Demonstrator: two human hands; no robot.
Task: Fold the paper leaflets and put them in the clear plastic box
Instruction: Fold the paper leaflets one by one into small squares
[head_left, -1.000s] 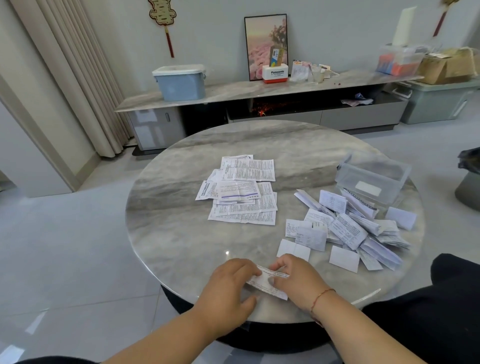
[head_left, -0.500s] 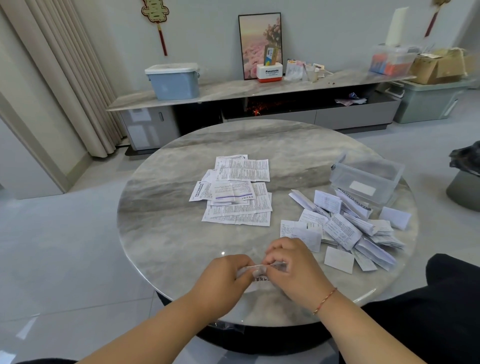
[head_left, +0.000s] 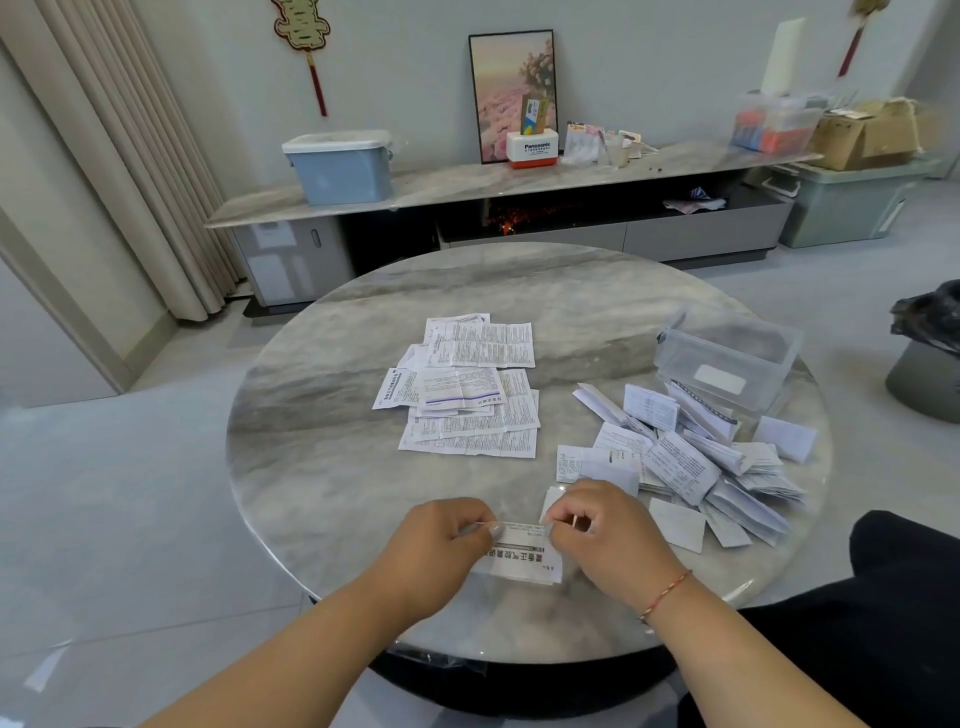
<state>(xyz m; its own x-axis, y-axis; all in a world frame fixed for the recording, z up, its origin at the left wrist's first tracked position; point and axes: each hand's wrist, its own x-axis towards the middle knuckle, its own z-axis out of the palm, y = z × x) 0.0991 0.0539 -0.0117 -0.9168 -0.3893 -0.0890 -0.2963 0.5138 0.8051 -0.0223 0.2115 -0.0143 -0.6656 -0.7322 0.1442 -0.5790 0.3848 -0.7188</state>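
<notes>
Leaflet folding in progress: both hands pinch one leaflet at the near table edge.

Left to right: the left hand (head_left: 441, 545) pinches the left end of the leaflet (head_left: 524, 558) and the right hand (head_left: 602, 535) pinches its right end, the top flap turned over and the lower part lying on the round marble table (head_left: 322, 467). At table centre lies a stack of flat leaflets (head_left: 467, 395), not yet folded. To the right lies a loose pile of folded leaflets (head_left: 685, 467), just beside the clear plastic box (head_left: 727, 364); whether any are inside cannot be determined. Judgement: folding is well advanced, boxing remains. Behind the table stand a curtain (head_left: 130, 156), a low marble-topped console (head_left: 519, 182) with a blue bin (head_left: 340, 166), and a grey tiled floor (head_left: 104, 493).
</notes>
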